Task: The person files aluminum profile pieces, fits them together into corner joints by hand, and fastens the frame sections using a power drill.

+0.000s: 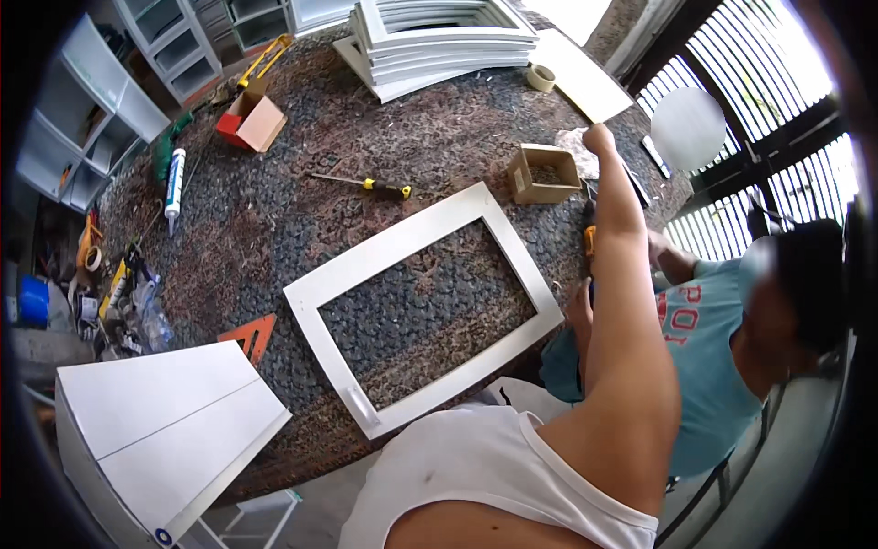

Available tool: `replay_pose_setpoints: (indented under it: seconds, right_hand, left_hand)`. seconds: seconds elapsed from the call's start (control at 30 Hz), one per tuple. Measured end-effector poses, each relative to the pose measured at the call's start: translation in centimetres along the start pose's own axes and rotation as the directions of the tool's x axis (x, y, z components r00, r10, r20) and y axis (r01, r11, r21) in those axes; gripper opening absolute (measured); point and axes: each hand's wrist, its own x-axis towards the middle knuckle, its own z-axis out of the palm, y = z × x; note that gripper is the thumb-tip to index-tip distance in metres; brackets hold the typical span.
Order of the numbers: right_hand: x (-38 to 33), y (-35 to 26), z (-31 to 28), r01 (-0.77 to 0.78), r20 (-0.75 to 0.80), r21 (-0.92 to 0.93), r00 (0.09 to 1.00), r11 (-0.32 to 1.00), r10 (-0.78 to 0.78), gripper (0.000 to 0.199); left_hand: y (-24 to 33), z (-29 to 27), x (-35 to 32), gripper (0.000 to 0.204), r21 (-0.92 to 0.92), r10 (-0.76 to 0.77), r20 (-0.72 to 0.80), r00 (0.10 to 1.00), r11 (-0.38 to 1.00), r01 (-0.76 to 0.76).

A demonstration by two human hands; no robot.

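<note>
My right arm reaches far across the carpeted table toward the back right. My right hand [599, 139] looks closed at the edge of a crumpled white plastic or cloth [576, 151]. What its fingers hold, if anything, is hidden. An open cardboard box [541, 188] of small parts stands just left of my forearm. In front of me a white rectangular frame [407, 240] lies flat, with a small light handle-like piece on its near left corner. My left hand is out of view.
A co-worker in a teal shirt [709, 339] sits at the right, near a yellow-black drill [590, 240]. A screwdriver [380, 188], an orange set square [251, 337] and a sealant tube [175, 188] lie about. White frames [448, 55] are stacked behind; a white cabinet [174, 421] stands near left.
</note>
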Motion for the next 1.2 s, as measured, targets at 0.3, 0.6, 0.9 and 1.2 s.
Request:
replay_pose_setpoints:
  seconds: [0.3, 0.6, 0.9, 1.2]
  right_hand:
    - [3.6, 9.3, 6.7, 0.104, 0.257, -0.237, 0.966, 0.966, -0.041, 0.037]
    - [9.0, 14.8, 11.0, 0.492, 0.431, -0.143, 0.812, 0.859, -0.394, 0.04]
    - [6.1, 8.6, 9.0, 0.5, 0.507, 0.373, 0.596, 0.782, -0.622, 0.05]
    - [15.0, 8.6, 8.7, 0.735, 0.529, -0.225, 0.644, 0.64, -0.553, 0.042]
  left_hand:
    - [8.3, 4.0, -19.3, 0.027, 0.118, -0.242, 0.055, 0.969, 0.965, 0.234]
    - [11.4, 1.9, -14.4, 0.028, -0.781, -0.862, 0.39, 0.323, -0.124, 0.612]
    - [13.6, 0.7, -14.0, 0.031, -0.723, -0.872, 0.438, 0.218, -0.197, 0.662]
    - [16.7, 5.9, -14.0, 0.034, -0.707, -0.839, 0.507, 0.198, -0.274, 0.652]
